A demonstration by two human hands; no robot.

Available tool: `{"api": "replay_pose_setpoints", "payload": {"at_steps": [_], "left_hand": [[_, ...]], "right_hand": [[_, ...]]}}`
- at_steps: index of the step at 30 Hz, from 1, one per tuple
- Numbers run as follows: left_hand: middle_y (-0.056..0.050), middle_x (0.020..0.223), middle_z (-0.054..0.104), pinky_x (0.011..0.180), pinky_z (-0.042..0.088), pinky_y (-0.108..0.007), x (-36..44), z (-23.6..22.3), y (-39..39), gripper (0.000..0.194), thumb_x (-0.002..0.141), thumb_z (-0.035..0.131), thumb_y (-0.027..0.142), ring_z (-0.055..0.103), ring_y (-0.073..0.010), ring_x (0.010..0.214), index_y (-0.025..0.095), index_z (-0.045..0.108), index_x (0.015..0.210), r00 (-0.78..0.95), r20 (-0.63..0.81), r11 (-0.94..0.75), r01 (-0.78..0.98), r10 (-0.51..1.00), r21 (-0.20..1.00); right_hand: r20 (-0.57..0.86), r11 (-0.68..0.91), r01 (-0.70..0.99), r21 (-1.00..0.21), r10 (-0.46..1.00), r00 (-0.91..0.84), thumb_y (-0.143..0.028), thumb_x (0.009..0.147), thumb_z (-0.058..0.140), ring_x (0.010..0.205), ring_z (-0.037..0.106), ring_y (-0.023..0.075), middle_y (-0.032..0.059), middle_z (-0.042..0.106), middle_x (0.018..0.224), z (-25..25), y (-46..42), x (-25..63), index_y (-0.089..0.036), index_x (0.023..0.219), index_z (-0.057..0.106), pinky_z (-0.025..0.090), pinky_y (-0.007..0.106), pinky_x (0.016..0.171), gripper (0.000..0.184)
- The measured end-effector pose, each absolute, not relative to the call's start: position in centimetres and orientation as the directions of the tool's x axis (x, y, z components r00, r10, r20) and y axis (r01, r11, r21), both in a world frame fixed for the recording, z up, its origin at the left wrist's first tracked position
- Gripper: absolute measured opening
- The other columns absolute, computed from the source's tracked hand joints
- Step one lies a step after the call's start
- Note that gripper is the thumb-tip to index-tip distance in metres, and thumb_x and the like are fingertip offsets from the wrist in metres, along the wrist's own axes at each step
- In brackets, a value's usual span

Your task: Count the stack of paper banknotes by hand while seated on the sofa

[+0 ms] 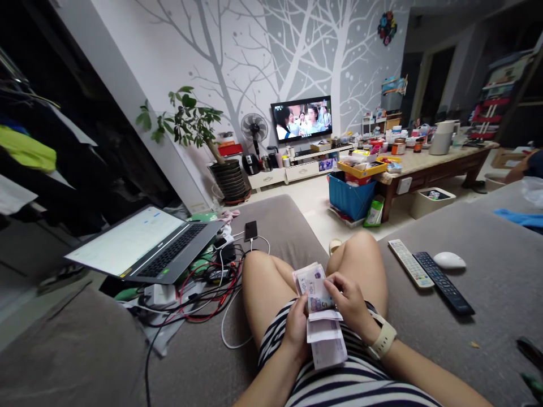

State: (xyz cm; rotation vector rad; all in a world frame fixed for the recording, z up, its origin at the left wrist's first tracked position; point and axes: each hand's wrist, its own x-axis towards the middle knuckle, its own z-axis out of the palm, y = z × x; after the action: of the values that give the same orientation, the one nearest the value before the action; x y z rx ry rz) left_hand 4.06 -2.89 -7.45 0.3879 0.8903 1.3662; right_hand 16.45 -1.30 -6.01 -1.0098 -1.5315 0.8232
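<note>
I sit on a grey sofa (487, 294) with my bare knees in front of me. My left hand (296, 330) is closed around a stack of banknotes (317, 294) from below and the left. My right hand (350, 302) pinches the upper notes of the same stack from the right; a pale watch strap is on that wrist. More notes (328, 346) hang folded down onto my striped clothing.
An open laptop (146, 243) lies to my left among tangled cables (203, 294) and a phone (250, 230). Two remotes (428, 271) and a white mouse (449, 260) lie on the sofa at my right. A TV (302, 117), a fan, a plant and a cluttered low table (428, 158) stand ahead.
</note>
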Motion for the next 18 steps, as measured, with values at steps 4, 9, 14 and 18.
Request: {"api": "replay_pose_setpoints", "payload": {"at_steps": [4,9,14,18], "left_hand": [[-0.01,0.081,0.073,0.077,0.052,-0.038,4.1,-7.7,-2.8,0.024,0.072,0.06,0.023,0.067,-0.0263,0.083,0.009,0.066,0.091,-0.002,-0.325,0.235,-0.686,0.946,0.689],[-0.011,0.087,0.072,0.079,0.052,-0.039,4.0,-8.0,-2.6,0.026,0.075,0.057,0.023,0.067,-0.026,0.086,0.009,0.065,0.095,0.02,-0.34,0.249,-0.721,0.94,0.647],[-0.011,0.089,0.072,0.081,0.051,-0.038,4.0,-7.8,-2.6,0.027,0.072,0.058,0.021,0.067,-0.0266,0.085,0.008,0.065,0.095,0.035,-0.351,0.264,-0.729,0.936,0.631],[-0.011,0.087,0.073,0.08,0.051,-0.039,4.0,-7.6,-2.7,0.028,0.073,0.059,0.021,0.067,-0.0265,0.084,0.008,0.065,0.096,0.048,-0.346,0.264,-0.745,0.937,0.612]], "right_hand": [[0.376,0.384,0.127,-0.915,0.923,-0.086,-0.04,0.087,0.045,0.059,0.046,0.0129,-0.0006,0.053,0.063,-6.1,-1.2,16.5,-0.016,0.073,0.056,0.036,0.022,0.053,0.03],[0.359,0.369,0.074,-0.927,0.926,-0.115,-0.042,0.088,0.043,0.061,0.047,0.0138,0.0002,0.054,0.065,-6.2,-1.5,16.7,-0.016,0.072,0.057,0.036,0.022,0.054,0.034],[0.362,0.368,0.022,-0.93,0.924,-0.124,-0.041,0.088,0.044,0.06,0.045,0.0131,-0.0002,0.051,0.064,-6.2,-2.0,16.6,-0.016,0.072,0.056,0.035,0.022,0.054,0.032],[0.366,0.369,-0.008,-0.929,0.919,-0.145,-0.04,0.087,0.046,0.061,0.044,0.0126,-0.0009,0.049,0.064,-6.2,-2.3,16.6,-0.016,0.073,0.055,0.035,0.022,0.055,0.029]]}}
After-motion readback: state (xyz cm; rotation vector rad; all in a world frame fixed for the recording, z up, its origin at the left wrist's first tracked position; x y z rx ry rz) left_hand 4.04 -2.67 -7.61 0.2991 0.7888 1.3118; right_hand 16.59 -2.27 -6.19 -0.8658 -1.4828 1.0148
